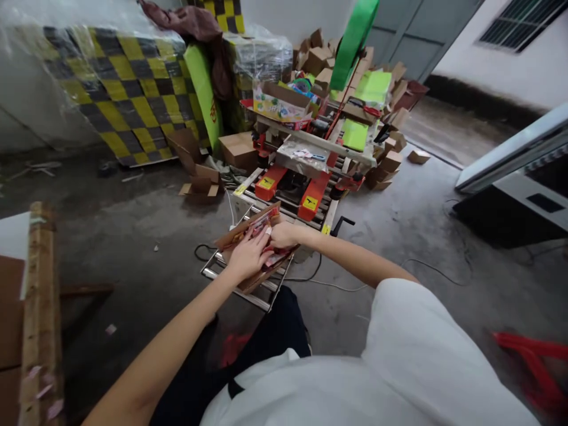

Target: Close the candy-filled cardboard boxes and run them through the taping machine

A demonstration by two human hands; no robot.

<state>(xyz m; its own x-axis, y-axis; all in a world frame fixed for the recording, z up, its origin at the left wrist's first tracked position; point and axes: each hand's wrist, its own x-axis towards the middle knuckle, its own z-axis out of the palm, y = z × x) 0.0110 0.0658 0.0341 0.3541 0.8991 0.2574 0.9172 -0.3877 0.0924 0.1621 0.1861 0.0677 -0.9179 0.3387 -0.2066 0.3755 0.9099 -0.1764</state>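
An open cardboard box (254, 285) stands on a short roller conveyor (261, 303) in front of me, its flaps spread outward. Red and pink packets (262, 222) fill it. Across the top of the packets lies my left hand (249, 253), fingers stretched out and flat. My right hand (284, 234) reaches in at the box's right side with its fingers bent down among the packets. Those fingertips are hidden, so whether they grip anything does not show.
Beyond the box is a carton-sealing machine (314, 198) with orange side belts, a crank handle (341, 225) and a green tape roll (352, 44). Cardboard cartons (239, 151) lie around it. A wooden frame (42, 313) stands at left; cables (339, 287) cross the floor.
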